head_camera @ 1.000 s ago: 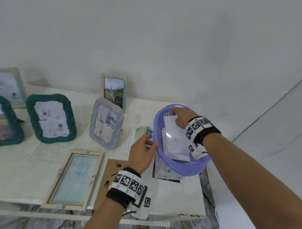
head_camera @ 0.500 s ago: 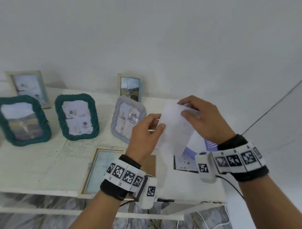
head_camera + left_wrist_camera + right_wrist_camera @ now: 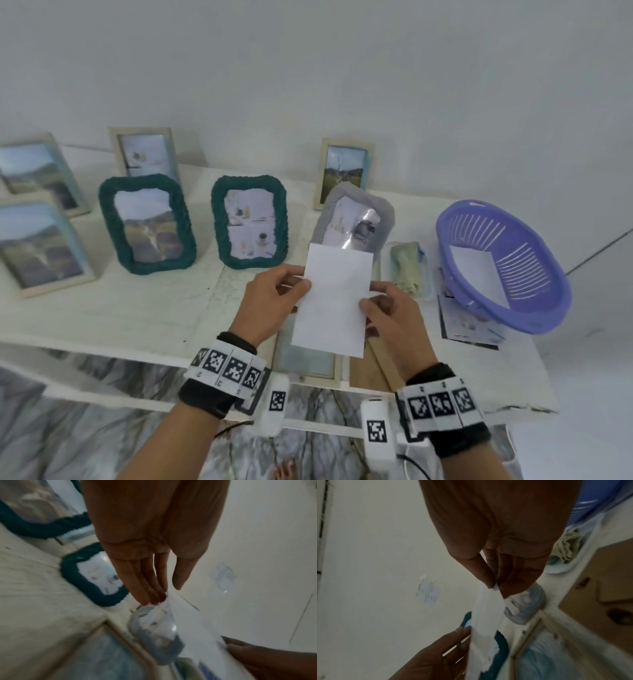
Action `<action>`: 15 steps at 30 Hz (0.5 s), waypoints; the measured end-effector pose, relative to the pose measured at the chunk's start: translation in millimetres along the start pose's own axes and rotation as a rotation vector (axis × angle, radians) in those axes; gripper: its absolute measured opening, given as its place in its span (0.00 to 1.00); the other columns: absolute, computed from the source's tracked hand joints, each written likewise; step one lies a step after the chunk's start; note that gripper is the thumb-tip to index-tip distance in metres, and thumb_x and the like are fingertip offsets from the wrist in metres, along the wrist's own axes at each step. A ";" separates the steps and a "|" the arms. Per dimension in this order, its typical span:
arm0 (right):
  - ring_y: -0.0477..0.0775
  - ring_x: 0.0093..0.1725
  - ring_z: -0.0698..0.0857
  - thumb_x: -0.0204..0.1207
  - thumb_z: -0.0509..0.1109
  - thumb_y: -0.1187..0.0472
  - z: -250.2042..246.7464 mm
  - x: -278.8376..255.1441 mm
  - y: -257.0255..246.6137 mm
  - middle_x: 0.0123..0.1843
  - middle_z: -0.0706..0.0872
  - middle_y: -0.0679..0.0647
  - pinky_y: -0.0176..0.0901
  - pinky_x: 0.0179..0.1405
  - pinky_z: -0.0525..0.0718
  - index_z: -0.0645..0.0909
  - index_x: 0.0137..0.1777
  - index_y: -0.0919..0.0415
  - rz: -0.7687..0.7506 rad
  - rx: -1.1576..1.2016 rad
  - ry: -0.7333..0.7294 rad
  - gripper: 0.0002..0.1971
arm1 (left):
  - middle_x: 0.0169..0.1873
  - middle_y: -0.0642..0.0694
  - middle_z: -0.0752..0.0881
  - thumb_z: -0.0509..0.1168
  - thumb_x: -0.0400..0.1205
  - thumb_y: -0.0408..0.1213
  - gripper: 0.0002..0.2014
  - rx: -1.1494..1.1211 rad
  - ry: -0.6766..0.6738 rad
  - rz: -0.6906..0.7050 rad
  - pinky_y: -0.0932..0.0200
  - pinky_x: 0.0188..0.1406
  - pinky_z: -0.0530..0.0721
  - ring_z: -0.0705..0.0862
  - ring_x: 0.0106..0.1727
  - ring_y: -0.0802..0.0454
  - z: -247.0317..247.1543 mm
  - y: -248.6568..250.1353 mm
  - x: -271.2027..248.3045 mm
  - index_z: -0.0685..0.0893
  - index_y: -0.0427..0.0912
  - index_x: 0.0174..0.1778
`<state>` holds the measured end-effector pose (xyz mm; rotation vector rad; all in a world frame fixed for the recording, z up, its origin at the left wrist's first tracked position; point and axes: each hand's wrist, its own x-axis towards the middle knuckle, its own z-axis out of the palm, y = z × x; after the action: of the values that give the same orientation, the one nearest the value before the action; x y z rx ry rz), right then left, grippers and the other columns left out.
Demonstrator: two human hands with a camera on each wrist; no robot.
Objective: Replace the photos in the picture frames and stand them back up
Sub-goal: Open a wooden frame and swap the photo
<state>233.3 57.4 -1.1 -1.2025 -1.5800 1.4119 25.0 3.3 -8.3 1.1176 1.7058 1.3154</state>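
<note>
Both hands (image 3: 329, 305) pinch photo (image 3: 334, 301), its printed face hidden.

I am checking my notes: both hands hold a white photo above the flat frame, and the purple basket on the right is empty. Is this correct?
Not quite: the purple basket is not empty; the head view shows another white sheet lying in it. The rest holds: the left hand and right hand pinch the white photo above the flat frame.

White photo (image 3: 334, 301) held blank side toward camera, centre of frame, above wooden frame (image 3: 308, 363) lying flat at table's front edge. Brown backing board (image 3: 376, 368) flat just right of it. Two green frames (image 3: 147, 224), grey frame (image 3: 356, 219), pale frames standing upright behind. More photos (image 3: 479, 274) in purple basket (image 3: 534, 308), right.
</note>
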 end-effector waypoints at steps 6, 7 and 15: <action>0.57 0.44 0.88 0.81 0.66 0.64 18.4 -8.6 38.1 0.40 0.88 0.56 0.62 0.48 0.87 0.82 0.59 0.46 0.092 -0.234 -0.031 0.12 | 0.50 0.57 0.88 0.71 0.81 0.39 0.09 0.287 0.070 0.024 0.59 0.58 0.82 0.84 0.52 0.60 -32.8 -56.5 -13.7 0.86 0.50 0.57; 0.56 0.44 0.88 0.81 0.66 0.61 20.1 -8.0 43.0 0.40 0.88 0.54 0.63 0.49 0.87 0.80 0.56 0.39 0.116 -0.270 -0.035 0.13 | 0.54 0.56 0.86 0.70 0.81 0.41 0.11 0.324 0.039 0.034 0.58 0.61 0.79 0.83 0.56 0.58 -34.2 -63.5 -16.4 0.85 0.50 0.59; 0.44 0.39 0.84 0.80 0.65 0.54 34.9 -5.0 37.2 0.38 0.85 0.45 0.45 0.43 0.86 0.80 0.65 0.49 0.119 -0.592 0.029 0.14 | 0.57 0.61 0.86 0.59 0.77 0.59 0.23 0.360 0.000 0.150 0.57 0.66 0.74 0.79 0.62 0.60 -32.7 -96.5 -27.5 0.85 0.53 0.62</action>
<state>209.7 40.0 -43.2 -1.6650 -2.0080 1.0090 -14.4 -44.9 -93.4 1.4733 1.9405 1.1196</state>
